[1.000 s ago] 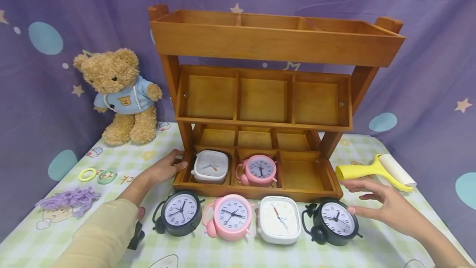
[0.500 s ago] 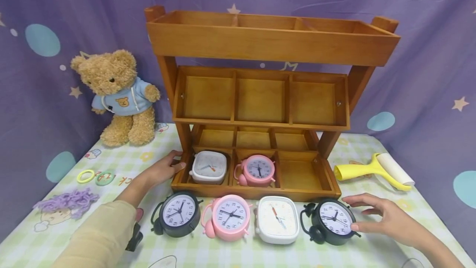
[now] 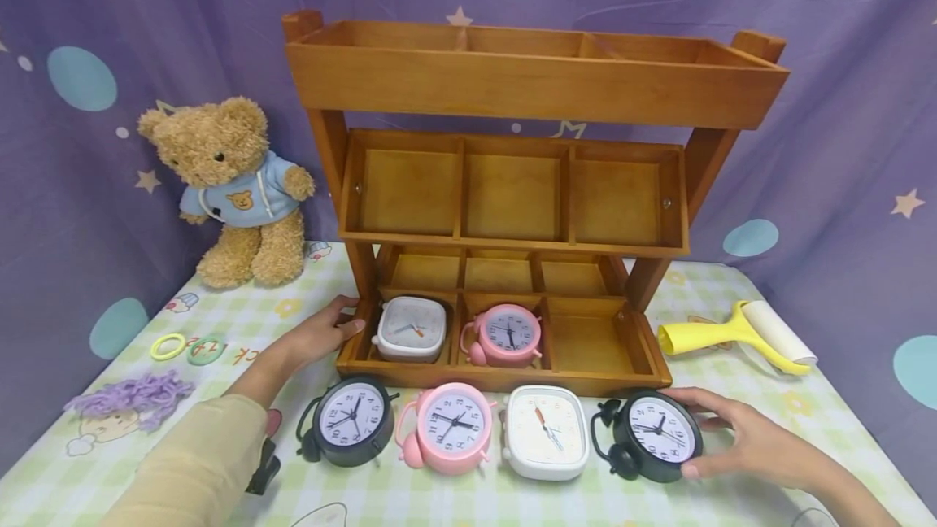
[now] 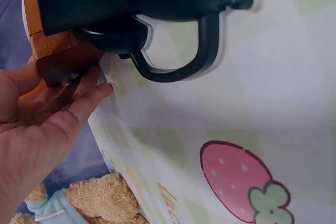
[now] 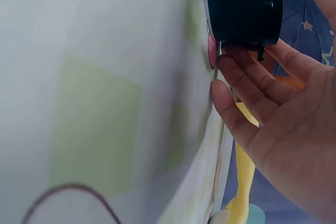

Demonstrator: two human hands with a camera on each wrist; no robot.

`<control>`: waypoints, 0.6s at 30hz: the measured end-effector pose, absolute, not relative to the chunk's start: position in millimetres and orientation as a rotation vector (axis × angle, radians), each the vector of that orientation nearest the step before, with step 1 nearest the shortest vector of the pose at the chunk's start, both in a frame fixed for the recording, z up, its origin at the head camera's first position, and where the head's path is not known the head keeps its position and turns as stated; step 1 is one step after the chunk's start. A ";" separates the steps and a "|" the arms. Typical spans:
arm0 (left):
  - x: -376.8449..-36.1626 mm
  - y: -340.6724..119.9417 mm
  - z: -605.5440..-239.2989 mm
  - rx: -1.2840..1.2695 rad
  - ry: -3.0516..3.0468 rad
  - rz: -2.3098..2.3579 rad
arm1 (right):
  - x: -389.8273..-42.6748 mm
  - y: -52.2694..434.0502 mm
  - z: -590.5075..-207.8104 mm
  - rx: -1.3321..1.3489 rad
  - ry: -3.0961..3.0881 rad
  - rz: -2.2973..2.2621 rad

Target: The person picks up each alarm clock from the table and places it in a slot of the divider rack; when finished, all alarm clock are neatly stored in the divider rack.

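My left hand (image 3: 320, 337) grips the left end of the wooden shelf (image 3: 540, 92) at its lowest tray; in the left wrist view, thumb and fingers (image 4: 79, 100) lie on either side of the tray's corner. My right hand (image 3: 754, 442) is round the right side of a black twin-bell alarm clock (image 3: 662, 439), thumb at its near edge and fingers at its far edge. The clock lies face up on the cloth. To its left, in a row, lie a white square clock (image 3: 547, 433), a pink alarm clock (image 3: 455, 428) and another black alarm clock (image 3: 356, 421).
The lowest tray holds a white clock (image 3: 412, 328) on the left and a pink clock (image 3: 510, 335) in the middle. A yellow-handled lint roller (image 3: 739, 336) lies at right. At left are a teddy bear (image 3: 245, 189), hair ties (image 3: 168, 346) and purple yarn (image 3: 139, 397).
My right hand has moved left and closed in round the right-hand black alarm clock. My left hand stays on the shelf's end. The head view has shifted slightly.
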State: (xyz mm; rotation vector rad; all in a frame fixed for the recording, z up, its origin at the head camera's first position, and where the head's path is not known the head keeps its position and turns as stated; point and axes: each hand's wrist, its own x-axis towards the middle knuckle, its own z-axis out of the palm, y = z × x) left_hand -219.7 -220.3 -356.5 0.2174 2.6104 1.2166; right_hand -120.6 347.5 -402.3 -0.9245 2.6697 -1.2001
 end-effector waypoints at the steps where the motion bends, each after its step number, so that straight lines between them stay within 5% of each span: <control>1: -219.8 -220.3 -356.7 0.220 2.612 1.216 | -120.6 346.4 -401.9 -0.923 2.667 -1.193; 18: -219.3 -220.5 -356.9 0.199 2.600 1.203 | -117.6 331.4 -404.9 -0.949 2.810 -1.096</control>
